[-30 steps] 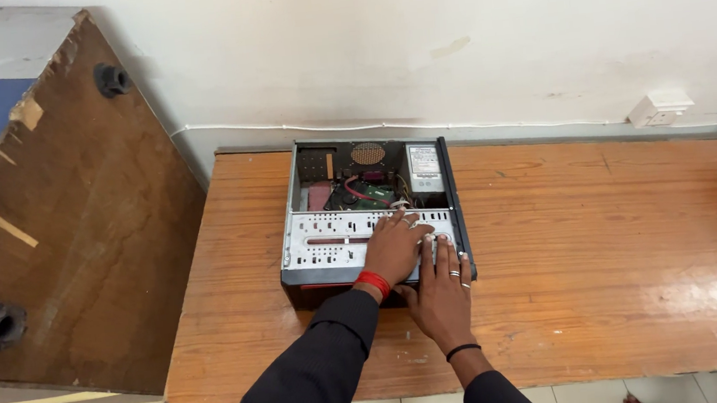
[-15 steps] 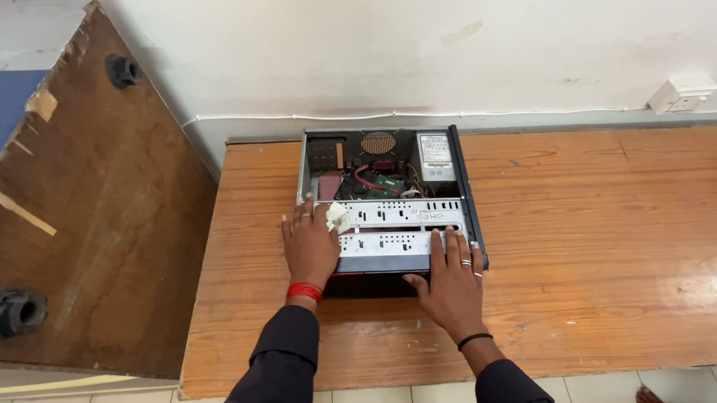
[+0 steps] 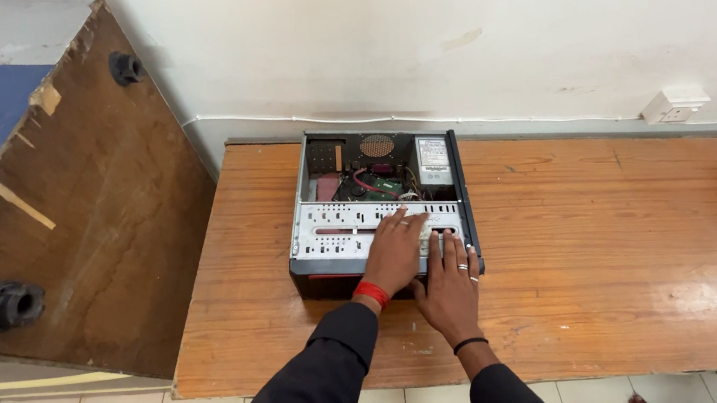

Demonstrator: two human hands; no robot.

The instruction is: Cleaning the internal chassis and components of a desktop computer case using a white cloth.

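Observation:
An open desktop computer case [image 3: 325,233] lies flat on a wooden table [image 3: 607,230]. A perforated grey metal drive plate covers its near half, and a power supply [image 3: 433,155], red cables and a circuit board show behind it. My left hand [image 3: 394,252], with a red wristband, lies on the right part of that plate. It presses a small white cloth [image 3: 425,236] under its fingers. Beside it, my right hand [image 3: 452,284], with rings and a black wristband, rests flat on the case's near right edge, fingers apart.
A large worn brown board [image 3: 80,219] with black round fittings leans at the left, next to the table's left edge. A white wall socket [image 3: 673,105] and a thin white cable [image 3: 508,117] run along the wall behind the table. Tiled floor shows below.
My left hand has swept with the white cloth from the plate's left end back to its right side, next to my right hand. My right hand has stayed on the case's near edge.

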